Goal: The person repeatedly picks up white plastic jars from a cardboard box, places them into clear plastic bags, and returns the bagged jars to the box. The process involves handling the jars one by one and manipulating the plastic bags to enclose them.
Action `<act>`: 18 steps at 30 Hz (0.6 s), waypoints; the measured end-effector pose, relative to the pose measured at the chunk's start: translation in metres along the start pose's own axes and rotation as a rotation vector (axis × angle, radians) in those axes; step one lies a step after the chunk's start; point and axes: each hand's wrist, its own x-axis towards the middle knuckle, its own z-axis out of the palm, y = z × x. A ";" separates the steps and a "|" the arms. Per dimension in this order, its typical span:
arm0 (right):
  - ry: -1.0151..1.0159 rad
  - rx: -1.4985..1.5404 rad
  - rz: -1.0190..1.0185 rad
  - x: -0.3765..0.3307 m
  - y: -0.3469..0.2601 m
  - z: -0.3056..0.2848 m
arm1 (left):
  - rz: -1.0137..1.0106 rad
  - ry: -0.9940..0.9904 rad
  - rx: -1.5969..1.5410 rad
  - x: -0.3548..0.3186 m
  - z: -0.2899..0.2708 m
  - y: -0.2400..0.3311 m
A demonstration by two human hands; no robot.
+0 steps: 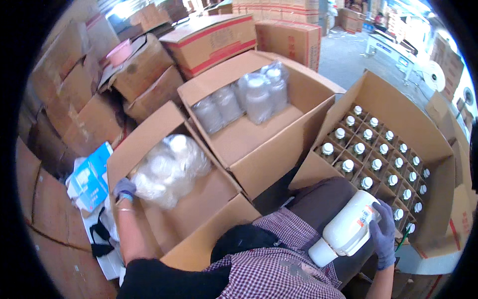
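My right hand (383,233), in a grey glove, grips the handle side of a white vacuum jug (350,223). The jug lies tilted over my lap, its narrower white end (322,252) pointing down and to the left. My left hand (124,188), gloved too, is curled at the left wall of an open carton (167,226), right beside a bundle wrapped in clear plastic (169,169). What its fingers hold is hidden. Inside the wrapping, pale white objects are blurred.
A second open carton (234,142) holds several plastic-wrapped clear containers (259,97). At my right, a divided carton (398,107) holds several white-capped bottles (377,164). Closed cartons (209,42) are stacked behind. A blue-and-white box (90,174) lies at the left.
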 end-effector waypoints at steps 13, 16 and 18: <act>0.018 0.011 -0.353 0.011 -0.085 0.019 | 1.570 -1.022 -1.997 -0.153 -0.283 0.398; 0.058 0.057 -0.441 0.024 -0.096 0.046 | 1.537 -1.708 -2.065 -0.227 -0.258 0.526; 0.121 0.188 -0.469 0.029 -0.099 0.066 | 1.477 -2.068 -2.014 -0.284 -0.238 0.578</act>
